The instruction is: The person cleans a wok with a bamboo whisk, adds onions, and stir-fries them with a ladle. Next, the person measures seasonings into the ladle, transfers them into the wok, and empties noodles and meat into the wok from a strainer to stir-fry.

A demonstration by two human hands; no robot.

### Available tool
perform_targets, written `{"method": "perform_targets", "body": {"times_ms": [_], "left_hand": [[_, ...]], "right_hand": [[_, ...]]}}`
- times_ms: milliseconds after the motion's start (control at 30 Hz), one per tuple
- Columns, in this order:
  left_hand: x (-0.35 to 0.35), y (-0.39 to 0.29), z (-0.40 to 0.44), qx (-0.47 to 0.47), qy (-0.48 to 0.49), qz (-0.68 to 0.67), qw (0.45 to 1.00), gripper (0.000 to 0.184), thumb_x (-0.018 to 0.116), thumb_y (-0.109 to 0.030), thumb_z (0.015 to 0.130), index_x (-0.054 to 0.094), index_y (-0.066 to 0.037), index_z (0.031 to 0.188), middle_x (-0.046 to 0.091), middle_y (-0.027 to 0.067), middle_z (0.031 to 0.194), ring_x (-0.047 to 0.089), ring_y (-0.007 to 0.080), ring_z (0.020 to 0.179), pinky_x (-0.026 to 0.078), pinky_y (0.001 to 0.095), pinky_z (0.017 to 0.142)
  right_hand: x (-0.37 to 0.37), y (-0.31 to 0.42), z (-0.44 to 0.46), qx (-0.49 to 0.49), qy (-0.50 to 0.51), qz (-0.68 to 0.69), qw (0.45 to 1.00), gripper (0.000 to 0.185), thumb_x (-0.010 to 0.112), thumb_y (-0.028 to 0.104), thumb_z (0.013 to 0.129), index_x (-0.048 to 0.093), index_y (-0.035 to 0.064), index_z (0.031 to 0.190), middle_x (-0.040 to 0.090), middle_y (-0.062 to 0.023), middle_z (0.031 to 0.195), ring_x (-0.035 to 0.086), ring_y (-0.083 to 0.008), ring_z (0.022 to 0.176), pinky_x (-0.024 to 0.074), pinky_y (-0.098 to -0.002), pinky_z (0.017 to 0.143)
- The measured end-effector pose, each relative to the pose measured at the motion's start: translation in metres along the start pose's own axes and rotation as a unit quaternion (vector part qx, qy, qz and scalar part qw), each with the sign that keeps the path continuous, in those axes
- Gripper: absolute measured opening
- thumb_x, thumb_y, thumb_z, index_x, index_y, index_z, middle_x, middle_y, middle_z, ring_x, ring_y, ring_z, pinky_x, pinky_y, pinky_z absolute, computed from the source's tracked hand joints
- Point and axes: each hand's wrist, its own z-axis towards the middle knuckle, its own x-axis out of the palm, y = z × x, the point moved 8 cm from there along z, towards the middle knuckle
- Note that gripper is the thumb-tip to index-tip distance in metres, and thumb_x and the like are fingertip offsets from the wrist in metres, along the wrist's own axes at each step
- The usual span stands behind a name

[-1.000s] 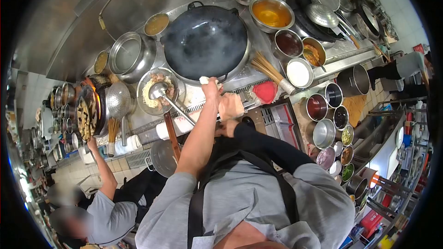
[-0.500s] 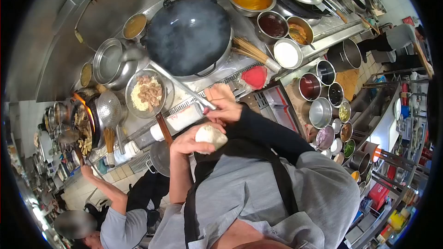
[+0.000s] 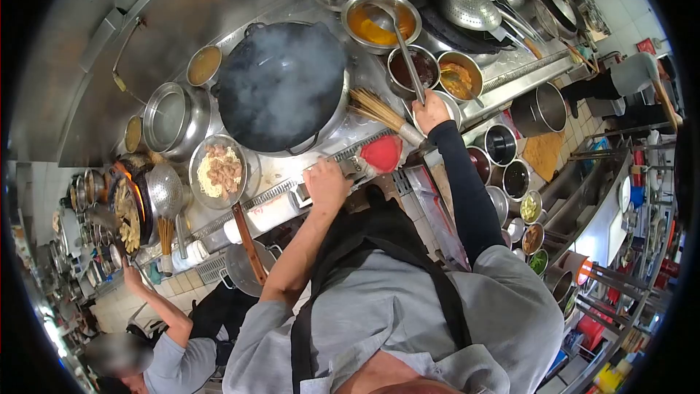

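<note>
My right hand (image 3: 432,111) is closed around the handle of a metal ladle (image 3: 410,66). The ladle's bowl dips into orange-yellow liquid in a steel bowl (image 3: 354,38). At the counter's front edge, my left hand (image 3: 327,184) has its fingers curled down beside a small metal part (image 3: 350,168); what they grip is hidden. Beyond it sits a big black wok (image 3: 281,95) with smoke rising from it. A pan (image 3: 195,168) of noodles topped with meat pieces (image 3: 222,165) stands to the left, its wooden handle (image 3: 249,244) pointing toward me.
A bamboo brush (image 3: 375,108) and a red cloth-like item (image 3: 381,153) lie right of the wok. Dark sauce (image 3: 413,71) and several ingredient pots stand at right. Another person (image 3: 179,361) works at a flaming wok (image 3: 138,211) on the left.
My right hand has swung right and away from me, carrying the ladle from beside the wok into the liquid. My left hand has moved to the counter edge; its white lump no longer shows.
</note>
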Motion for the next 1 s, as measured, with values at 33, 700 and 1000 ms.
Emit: {"method": "perform_targets", "body": {"times_ms": [33, 700, 1000], "left_hand": [[-0.004, -0.030, 0.009, 0.053, -0.014, -0.036, 0.998, 0.050, 0.069, -0.010, 0.081, 0.056, 0.003, 0.127, 0.055, 0.0225, 0.118, 0.058, 0.0439, 0.114, 0.051, 0.0507, 0.097], [0.113, -0.229, 0.066, 0.430, 0.033, -0.004, 0.902, 0.043, 0.060, -0.010, 0.087, 0.058, -0.004, 0.129, 0.062, 0.0189, 0.119, 0.073, 0.0314, 0.075, 0.061, 0.0426, 0.062], [0.126, -0.161, 0.063, 0.277, -0.109, -0.194, 0.935, 0.031, 0.069, -0.013, 0.086, 0.059, -0.002, 0.113, 0.058, 0.0211, 0.115, 0.063, 0.0408, 0.101, 0.052, 0.0466, 0.091]], "right_hand": [[0.002, -0.006, 0.004, -0.026, -0.013, -0.012, 1.000, 0.024, 0.062, 0.017, 0.095, 0.055, -0.0053, 0.099, 0.064, -0.0251, 0.081, 0.064, -0.0362, 0.061, 0.0529, -0.0446, 0.059], [-0.046, 0.059, -0.034, 0.378, 0.281, 0.654, 0.592, 0.025, 0.061, 0.016, 0.104, 0.056, 0.0022, 0.125, 0.049, 0.0026, 0.079, 0.040, -0.0036, 0.056, 0.0283, -0.0214, 0.043], [0.078, 0.182, -0.037, 0.047, 0.336, 0.102, 0.935, 0.051, 0.078, 0.020, 0.081, 0.053, -0.0092, 0.115, 0.068, -0.0324, 0.103, 0.070, -0.0440, 0.101, 0.0562, -0.0490, 0.085]]}}
